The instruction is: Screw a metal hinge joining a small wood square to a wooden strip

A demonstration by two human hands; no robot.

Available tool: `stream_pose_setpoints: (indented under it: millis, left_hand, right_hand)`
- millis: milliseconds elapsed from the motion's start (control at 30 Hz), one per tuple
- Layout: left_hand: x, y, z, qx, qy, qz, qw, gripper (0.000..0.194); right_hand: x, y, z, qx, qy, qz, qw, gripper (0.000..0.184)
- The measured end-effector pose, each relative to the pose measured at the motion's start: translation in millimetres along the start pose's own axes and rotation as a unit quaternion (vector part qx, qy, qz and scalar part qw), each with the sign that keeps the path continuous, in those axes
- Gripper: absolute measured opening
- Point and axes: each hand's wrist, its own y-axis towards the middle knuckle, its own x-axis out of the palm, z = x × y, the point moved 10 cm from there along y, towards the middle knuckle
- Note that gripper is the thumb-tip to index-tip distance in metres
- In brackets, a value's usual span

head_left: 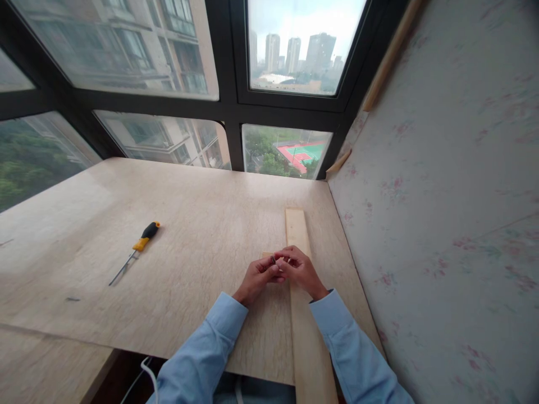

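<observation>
My left hand [257, 279] and my right hand [302, 271] meet above the left edge of a long pale wooden board [297, 227]. Between their pinched fingertips is a small shiny metal piece [273, 260], too small to make out its exact kind. Both hands are closed, the fingers partly hiding it. A bit of another pale wood piece [266, 255] shows behind my left fingers. The board lies lengthwise, running from the far right part of the tabletop to below my right forearm.
A yellow-and-black screwdriver [144, 238] lies on the marbled tabletop [202, 224] to the left. Farther left is a small dark metal piece [73, 299]. A papered wall [442, 224] bounds the right side and windows the back. A white cable [149, 370] hangs by the front edge.
</observation>
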Motion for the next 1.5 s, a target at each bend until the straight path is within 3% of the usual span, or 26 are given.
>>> stream_pose_setpoints:
  millis: [200, 300, 433, 733, 933, 1133, 1400, 1500]
  left_hand:
    - [12.4, -2, 4, 0.007, 0.031, -0.061, 0.998, 0.049]
    - [16.8, -5, 6, 0.01, 0.028, -0.072, 0.997, 0.056]
    - [17.2, -7, 5, 0.012, 0.038, -0.06, 0.997, 0.065]
    - [16.1, -11, 7, 0.009, 0.048, -0.053, 0.997, 0.057]
    - [4.7, -10, 9, -0.012, 0.031, 0.016, 0.999, 0.054]
    - [-8.7, -7, 19, 0.015, 0.071, 0.083, 0.994, 0.044]
    - [1.1, -3, 15, 0.002, 0.001, 0.052, 0.999, 0.043]
    - [3.8, -2, 13, 0.001, -0.01, 0.042, 0.999, 0.04]
  right_hand:
    - [-1, -2, 3, 0.024, -0.015, -0.006, 1.0, 0.025]
    - [0, -3, 2, 0.028, -0.012, -0.012, 0.999, 0.025]
    - [-2, -4, -2, 0.022, -0.009, -0.007, 1.0, 0.021]
    - [-8, -7, 2, 0.053, -0.028, -0.003, 0.998, 0.019]
    - [-6, -6, 8, 0.089, 0.015, -0.02, 0.996, 0.02]
    - [-7, -4, 6, 0.108, 0.062, -0.032, 0.992, 0.025]
    - [-6, -6, 13, 0.132, 0.118, -0.03, 0.984, 0.04]
    - [-7, -6, 14, 0.134, 0.119, -0.03, 0.983, 0.035]
